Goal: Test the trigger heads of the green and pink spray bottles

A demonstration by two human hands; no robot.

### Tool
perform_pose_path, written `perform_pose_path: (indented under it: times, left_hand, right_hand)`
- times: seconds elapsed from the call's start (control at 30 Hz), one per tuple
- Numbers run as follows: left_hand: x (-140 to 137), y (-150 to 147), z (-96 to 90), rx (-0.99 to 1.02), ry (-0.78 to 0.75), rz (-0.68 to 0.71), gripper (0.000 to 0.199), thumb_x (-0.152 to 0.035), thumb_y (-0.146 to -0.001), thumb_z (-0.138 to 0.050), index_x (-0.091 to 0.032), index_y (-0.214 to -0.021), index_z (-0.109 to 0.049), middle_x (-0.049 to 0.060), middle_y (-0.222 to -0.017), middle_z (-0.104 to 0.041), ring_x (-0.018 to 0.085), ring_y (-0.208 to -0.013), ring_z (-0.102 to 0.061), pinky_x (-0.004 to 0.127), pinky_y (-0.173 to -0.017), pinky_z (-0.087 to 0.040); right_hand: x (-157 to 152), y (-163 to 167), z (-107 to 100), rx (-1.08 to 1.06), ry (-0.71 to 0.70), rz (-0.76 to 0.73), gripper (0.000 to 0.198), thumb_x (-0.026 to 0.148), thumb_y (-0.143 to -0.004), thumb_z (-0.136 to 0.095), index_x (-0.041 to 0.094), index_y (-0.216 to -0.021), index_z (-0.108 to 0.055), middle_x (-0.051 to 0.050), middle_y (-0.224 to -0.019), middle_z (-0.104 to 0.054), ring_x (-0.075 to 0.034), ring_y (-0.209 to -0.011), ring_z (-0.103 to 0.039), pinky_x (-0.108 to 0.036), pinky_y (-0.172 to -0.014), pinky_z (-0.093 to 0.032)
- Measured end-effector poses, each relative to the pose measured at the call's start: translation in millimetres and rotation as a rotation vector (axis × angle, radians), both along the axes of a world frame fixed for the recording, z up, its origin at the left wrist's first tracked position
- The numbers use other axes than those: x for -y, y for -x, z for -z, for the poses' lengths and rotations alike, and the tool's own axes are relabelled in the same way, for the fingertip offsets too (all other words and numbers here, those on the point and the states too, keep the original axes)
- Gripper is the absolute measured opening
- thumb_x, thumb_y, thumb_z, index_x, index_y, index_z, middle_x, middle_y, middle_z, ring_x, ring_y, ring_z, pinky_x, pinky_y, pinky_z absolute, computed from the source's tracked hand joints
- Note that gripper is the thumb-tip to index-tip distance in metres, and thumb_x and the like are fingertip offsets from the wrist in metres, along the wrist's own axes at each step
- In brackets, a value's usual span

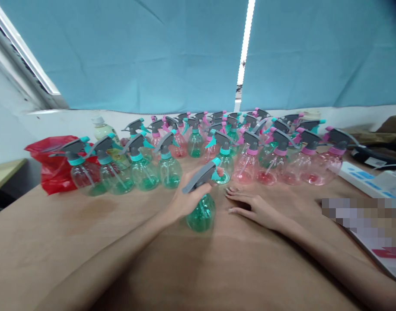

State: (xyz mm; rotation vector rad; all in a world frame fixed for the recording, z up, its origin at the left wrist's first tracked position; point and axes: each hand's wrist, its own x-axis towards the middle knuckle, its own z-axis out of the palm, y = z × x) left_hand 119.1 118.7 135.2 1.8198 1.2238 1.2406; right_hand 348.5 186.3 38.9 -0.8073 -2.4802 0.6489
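Observation:
My left hand (184, 202) grips a green spray bottle (201, 214) by its neck, just under the grey and teal trigger head (202, 175). The bottle leans on the brown paper-covered table (87, 242) in front of me. My right hand (254, 206) lies flat on the table just right of the bottle, fingers spread, holding nothing. Behind both hands stand several rows of spray bottles: green ones with teal collars (142, 166) to the left, pink ones with pink collars (279, 162) to the right.
A red plastic bag (49, 168) sits at the far left behind the green bottles. A white bottle with a yellow label (102, 129) stands at the back. A white power strip (369, 179) and papers lie on the right.

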Motion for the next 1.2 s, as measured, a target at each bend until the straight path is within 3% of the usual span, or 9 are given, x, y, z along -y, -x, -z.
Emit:
perform_pose_path:
  times: [0.2, 0.4, 0.53, 0.77, 0.97, 1.2]
  left_hand:
    - [1, -1, -1.2, 0.09, 0.051, 0.054, 0.043, -0.021, -0.072, -0.052, -0.02, -0.113, -0.064, 0.006, -0.105, -0.068, 0.02, -0.088, -0.066, 0.031, -0.08, -0.049]
    - [1, -5, -6.1, 0.155, 0.063, 0.041, 0.039, -0.019, -0.07, -0.053, -0.019, -0.107, -0.065, 0.007, -0.114, -0.067, 0.02, -0.089, -0.066, 0.031, -0.08, -0.049]
    - [2, -7, -8.5, 0.178, 0.069, 0.046, 0.037, -0.019, -0.068, -0.053, -0.018, -0.103, -0.067, 0.006, -0.112, -0.068, 0.02, -0.092, -0.064, 0.031, -0.083, -0.048]
    - [4, -8, -10.7, 0.151, 0.089, 0.014, 0.037, -0.019, -0.066, -0.051, -0.018, -0.099, -0.067, 0.004, -0.106, -0.068, 0.018, -0.082, -0.063, 0.029, -0.075, -0.048]
    - [5, -4, -7.4, 0.034, 0.03, -0.042, 0.021, -0.02, -0.068, -0.05, -0.019, -0.082, -0.066, 0.002, -0.079, -0.065, 0.019, -0.077, -0.058, 0.032, -0.074, -0.046]
    - [5, -3, -7.3, 0.07, 0.042, -0.016, 0.014, -0.021, -0.065, -0.052, -0.018, -0.075, -0.061, 0.002, -0.077, -0.062, 0.019, -0.077, -0.058, 0.031, -0.072, -0.046]
  right_hand:
    - [-2, 0, 3, -0.027, -0.001, -0.009, 0.052, 0.051, -0.086, -0.056, 0.024, -0.131, -0.055, -0.006, -0.136, -0.055, -0.028, -0.13, -0.044, -0.05, -0.109, -0.036]
    - [-3, 0, 2, -0.018, -0.024, -0.006, 0.053, 0.051, -0.086, -0.056, 0.024, -0.132, -0.055, -0.005, -0.137, -0.054, -0.028, -0.131, -0.043, -0.048, -0.11, -0.035]
    - [-2, 0, 3, -0.007, -0.027, 0.002, 0.052, 0.052, -0.087, -0.055, 0.025, -0.131, -0.055, -0.005, -0.137, -0.053, -0.028, -0.131, -0.043, -0.048, -0.109, -0.036]
    - [-2, 0, 5, 0.026, -0.041, 0.005, 0.054, 0.053, -0.088, -0.052, 0.024, -0.134, -0.053, -0.006, -0.14, -0.051, -0.029, -0.133, -0.041, -0.05, -0.109, -0.036]
    - [-3, 0, 5, 0.024, -0.047, -0.003, 0.053, 0.052, -0.089, -0.051, 0.024, -0.134, -0.052, -0.005, -0.14, -0.05, -0.028, -0.133, -0.04, -0.048, -0.11, -0.035]
    - [-3, 0, 5, 0.016, -0.042, -0.004, 0.052, 0.052, -0.089, -0.051, 0.024, -0.133, -0.053, -0.006, -0.141, -0.05, -0.028, -0.133, -0.04, -0.049, -0.11, -0.034]
